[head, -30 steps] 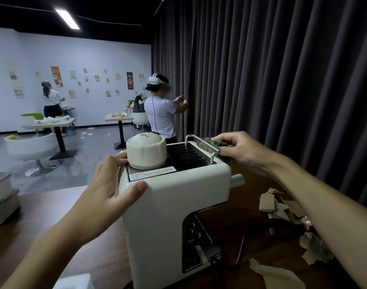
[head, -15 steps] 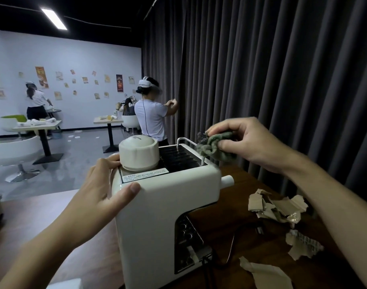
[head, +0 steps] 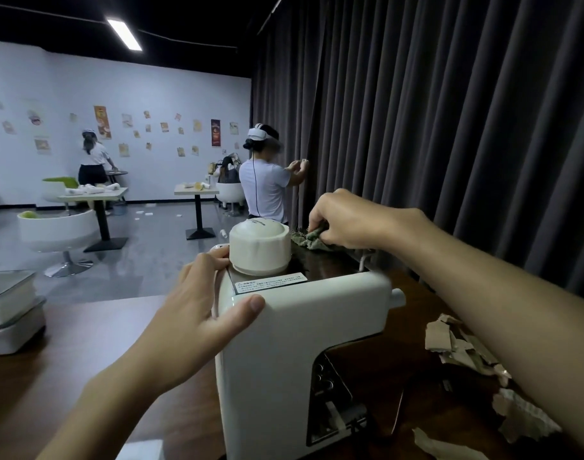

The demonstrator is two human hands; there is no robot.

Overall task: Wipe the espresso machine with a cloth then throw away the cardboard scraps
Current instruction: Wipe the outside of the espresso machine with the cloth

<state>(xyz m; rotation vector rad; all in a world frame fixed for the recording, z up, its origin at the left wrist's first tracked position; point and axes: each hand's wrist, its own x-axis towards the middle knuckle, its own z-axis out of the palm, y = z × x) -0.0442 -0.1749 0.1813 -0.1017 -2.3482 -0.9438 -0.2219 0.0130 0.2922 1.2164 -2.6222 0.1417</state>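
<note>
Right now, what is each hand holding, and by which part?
Right hand pinches the crumpled grey-green cloth by its bunched top; left hand grips the cream-white plastic espresso machine at its upper left edge.

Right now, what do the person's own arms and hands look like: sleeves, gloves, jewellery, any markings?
The left hand and right hand are bare: no gloves, rings or watch visible. The left forearm and right forearm are uncovered up to the frame edge, with no sleeve, cable or marking in view.
</note>
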